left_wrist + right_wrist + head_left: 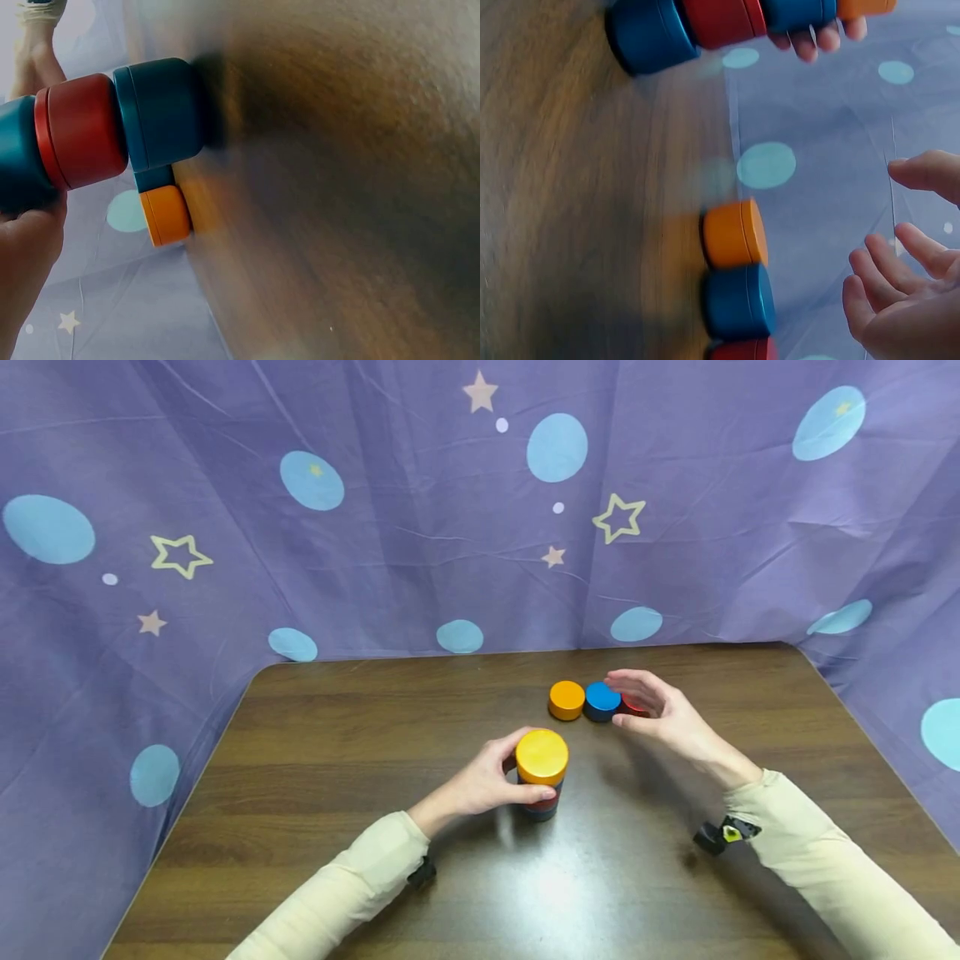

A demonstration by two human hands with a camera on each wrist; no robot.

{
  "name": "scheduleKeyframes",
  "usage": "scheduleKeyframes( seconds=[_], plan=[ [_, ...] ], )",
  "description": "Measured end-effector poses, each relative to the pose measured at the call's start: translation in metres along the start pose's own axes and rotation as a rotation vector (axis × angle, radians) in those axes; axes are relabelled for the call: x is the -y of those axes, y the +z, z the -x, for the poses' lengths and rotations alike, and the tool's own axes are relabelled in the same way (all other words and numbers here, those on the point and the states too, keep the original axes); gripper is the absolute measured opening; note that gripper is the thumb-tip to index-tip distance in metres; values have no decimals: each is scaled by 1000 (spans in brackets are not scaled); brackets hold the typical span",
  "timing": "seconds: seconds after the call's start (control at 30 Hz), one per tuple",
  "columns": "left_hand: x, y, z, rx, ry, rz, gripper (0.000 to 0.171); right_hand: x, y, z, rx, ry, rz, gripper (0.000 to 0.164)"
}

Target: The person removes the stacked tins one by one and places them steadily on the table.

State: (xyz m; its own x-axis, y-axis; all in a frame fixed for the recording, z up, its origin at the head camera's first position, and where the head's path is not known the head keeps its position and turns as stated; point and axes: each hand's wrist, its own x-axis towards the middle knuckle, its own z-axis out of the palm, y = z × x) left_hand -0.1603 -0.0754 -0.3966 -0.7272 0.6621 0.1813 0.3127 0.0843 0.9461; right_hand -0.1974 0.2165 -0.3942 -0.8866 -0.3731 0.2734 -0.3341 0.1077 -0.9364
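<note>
A stack of small round tins stands upright on the table, with an orange tin [542, 753] on top. Below it come a blue tin [19, 154], a red tin [84, 131] and another blue tin [163, 111] at the bottom. My left hand [480, 781] grips the stack near its upper part, thumb in front and fingers behind. To the right and farther back, a row holds an orange tin [731, 234], a blue tin [736, 302] and a red tin [744, 350]. Above the red and blue ones hovers my right hand [667, 717], its fingers spread and holding nothing.
The brown wooden table [337, 735] has its far edge just behind the row. A purple curtain [412, 527] with stars and dots hangs behind it. Black wrist cameras, such as the right one [723, 835], sit under both sleeves.
</note>
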Motion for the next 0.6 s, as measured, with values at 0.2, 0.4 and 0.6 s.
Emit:
scheduleKeyframes(
  seconds=[0.2, 0.4, 0.6],
  plan=[
    [4, 2, 0, -15, 19, -9, 63, 9, 10, 2, 50, 8, 12, 56],
    [10, 6, 3, -34, 40, -83, 71, 17, 19, 3, 90, -34, 43, 56],
    [15, 8, 5, -51, 20, -93, 69, 25, 28, 4, 132, -129, 54, 55]
  ],
)
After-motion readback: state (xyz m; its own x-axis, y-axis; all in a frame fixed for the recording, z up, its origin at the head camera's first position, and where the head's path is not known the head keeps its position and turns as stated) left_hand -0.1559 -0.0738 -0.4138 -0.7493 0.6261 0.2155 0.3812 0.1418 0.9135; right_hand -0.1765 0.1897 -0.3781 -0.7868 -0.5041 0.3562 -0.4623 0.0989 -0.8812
